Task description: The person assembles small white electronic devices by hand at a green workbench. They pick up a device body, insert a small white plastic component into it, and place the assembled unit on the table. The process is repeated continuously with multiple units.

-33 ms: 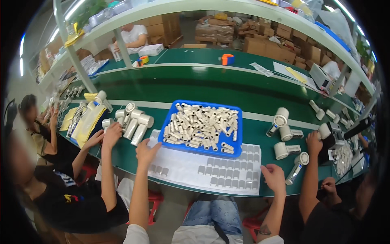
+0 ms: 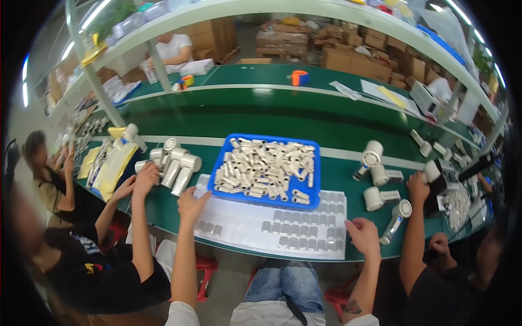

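My left hand (image 2: pixel 192 206) is by the left front corner of a blue tray (image 2: pixel 217 175), its thumb and fingers apart and nothing in its grasp. In the tray lies a heap of small white cylindrical parts (image 2: pixel 266 163) with dark ends. Under the tray's front edge and out toward me is a white sheet (image 2: pixel 247 231) with rows of grey rounded stickers (image 2: pixel 304 229). My right hand (image 2: pixel 363 236) hovers at the sheet's right edge, fingers loosely bent and thumb apart, holding nothing visible.
White handheld fans (image 2: pixel 182 165) stand in a group left of the tray; more fans (image 2: pixel 375 198) are at the right. Co-workers' hands (image 2: pixel 145 178) (image 2: pixel 418 190) work on both sides. A green conveyor belt (image 2: pixel 239 117) runs behind, under a shelf (image 2: pixel 244 10).
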A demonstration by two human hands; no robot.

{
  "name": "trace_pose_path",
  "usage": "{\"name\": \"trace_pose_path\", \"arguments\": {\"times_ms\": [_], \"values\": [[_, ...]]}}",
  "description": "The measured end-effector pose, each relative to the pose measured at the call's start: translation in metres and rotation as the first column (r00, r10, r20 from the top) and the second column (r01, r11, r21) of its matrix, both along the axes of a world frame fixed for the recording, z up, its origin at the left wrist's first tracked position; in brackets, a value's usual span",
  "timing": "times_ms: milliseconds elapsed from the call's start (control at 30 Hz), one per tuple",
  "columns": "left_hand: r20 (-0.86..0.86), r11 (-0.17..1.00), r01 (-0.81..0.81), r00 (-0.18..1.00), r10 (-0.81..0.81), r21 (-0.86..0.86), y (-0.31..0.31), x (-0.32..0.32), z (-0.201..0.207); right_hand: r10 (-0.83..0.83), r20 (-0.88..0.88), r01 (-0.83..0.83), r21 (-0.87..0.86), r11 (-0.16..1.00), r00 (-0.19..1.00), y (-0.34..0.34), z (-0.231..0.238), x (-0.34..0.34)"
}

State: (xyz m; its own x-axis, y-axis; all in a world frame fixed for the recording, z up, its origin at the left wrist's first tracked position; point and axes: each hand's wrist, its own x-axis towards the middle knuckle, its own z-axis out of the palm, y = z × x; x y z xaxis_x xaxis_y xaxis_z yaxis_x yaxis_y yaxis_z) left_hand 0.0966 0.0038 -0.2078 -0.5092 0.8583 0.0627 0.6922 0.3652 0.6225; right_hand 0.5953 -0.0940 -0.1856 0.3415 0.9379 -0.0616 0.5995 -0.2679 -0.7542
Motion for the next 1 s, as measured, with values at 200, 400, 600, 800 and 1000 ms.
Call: {"name": "trace_pose_path", "arguments": {"times_ms": [200, 400, 600, 800, 1000], "values": [[0.124, 0.998, 0.068, 0.99, -0.069, 0.017, 0.007, -0.02, -0.001, -0.003, -0.004, 0.003, -0.114, 0.993, 1.0, 0.004, 0.009, -0.012], [0.13, 0.991, 0.132, 0.982, -0.135, 0.033, 0.006, -0.025, 0.003, 0.011, -0.052, -0.019, -0.147, 0.989, 0.999, -0.004, 0.021, -0.015], [0.148, 0.989, 0.147, 0.978, -0.149, 0.025, 0.011, -0.04, -0.002, -0.046, -0.132, 0.007, -0.283, 0.959, 0.99, -0.004, 0.043, -0.035], [0.273, 0.987, 0.16, 0.948, -0.162, 0.03, 0.009, -0.04, 0.007, -0.007, 0.033, 0.013, -0.181, 0.983, 0.999, -0.006, 0.034, -0.036], [0.305, 0.986, 0.155, 0.938, -0.164, 0.055, 0.007, -0.032, 0.003, -0.115, -0.073, 0.107, -0.101, 0.989, 0.991, -0.009, 0.017, -0.03]]}}
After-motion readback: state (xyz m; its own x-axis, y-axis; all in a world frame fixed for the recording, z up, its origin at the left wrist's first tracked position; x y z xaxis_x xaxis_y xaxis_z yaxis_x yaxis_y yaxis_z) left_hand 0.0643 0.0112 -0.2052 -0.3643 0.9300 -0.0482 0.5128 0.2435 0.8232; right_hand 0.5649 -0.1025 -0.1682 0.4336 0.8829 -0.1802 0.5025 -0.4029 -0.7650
